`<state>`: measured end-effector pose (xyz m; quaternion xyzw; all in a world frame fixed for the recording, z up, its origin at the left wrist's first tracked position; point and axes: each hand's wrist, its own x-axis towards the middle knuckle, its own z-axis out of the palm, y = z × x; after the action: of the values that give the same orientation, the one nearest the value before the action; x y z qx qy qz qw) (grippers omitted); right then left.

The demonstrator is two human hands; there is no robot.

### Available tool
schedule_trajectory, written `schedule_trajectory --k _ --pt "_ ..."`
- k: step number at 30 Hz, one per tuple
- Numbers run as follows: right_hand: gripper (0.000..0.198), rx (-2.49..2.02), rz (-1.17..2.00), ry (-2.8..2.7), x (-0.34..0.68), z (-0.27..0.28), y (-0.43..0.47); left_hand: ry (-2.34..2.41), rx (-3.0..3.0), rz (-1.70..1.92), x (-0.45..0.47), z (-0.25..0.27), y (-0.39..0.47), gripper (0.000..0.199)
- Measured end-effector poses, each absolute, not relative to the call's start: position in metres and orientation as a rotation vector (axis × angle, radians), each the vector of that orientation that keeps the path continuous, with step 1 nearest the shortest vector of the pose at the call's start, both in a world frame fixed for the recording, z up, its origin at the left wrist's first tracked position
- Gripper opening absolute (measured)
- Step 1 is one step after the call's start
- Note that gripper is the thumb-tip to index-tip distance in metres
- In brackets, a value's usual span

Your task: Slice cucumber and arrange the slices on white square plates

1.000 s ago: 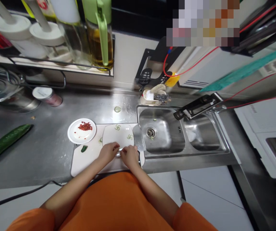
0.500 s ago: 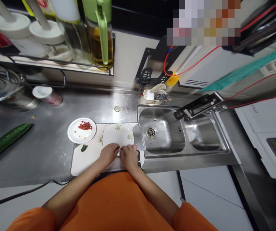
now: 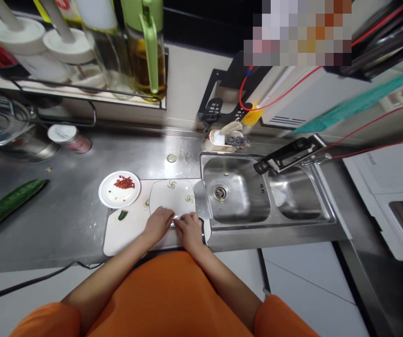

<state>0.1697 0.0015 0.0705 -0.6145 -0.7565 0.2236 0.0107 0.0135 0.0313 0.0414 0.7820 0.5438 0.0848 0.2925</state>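
Above the stainless-steel counter (image 3: 71, 206), left hand (image 3: 158, 224) and right hand (image 3: 189, 230) barely shift, bunched narrowly at the swirl-patterned plate (image 3: 168, 199), so work stays there, any held item indiscernible.

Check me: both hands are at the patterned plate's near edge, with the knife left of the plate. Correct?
Not left: the head view shows the knife right of the patterned plate. The left hand and right hand are at the plate's near edge.
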Motion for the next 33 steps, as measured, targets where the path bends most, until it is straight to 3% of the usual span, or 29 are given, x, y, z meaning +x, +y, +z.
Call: schedule_trajectory --k 33 --pt "0.023 -1.842 0.734 -2.410 0.1726 0.0745 -0.0031 1.411 2.011 0.268 0.0074 0.0436 0.0294 0.022"
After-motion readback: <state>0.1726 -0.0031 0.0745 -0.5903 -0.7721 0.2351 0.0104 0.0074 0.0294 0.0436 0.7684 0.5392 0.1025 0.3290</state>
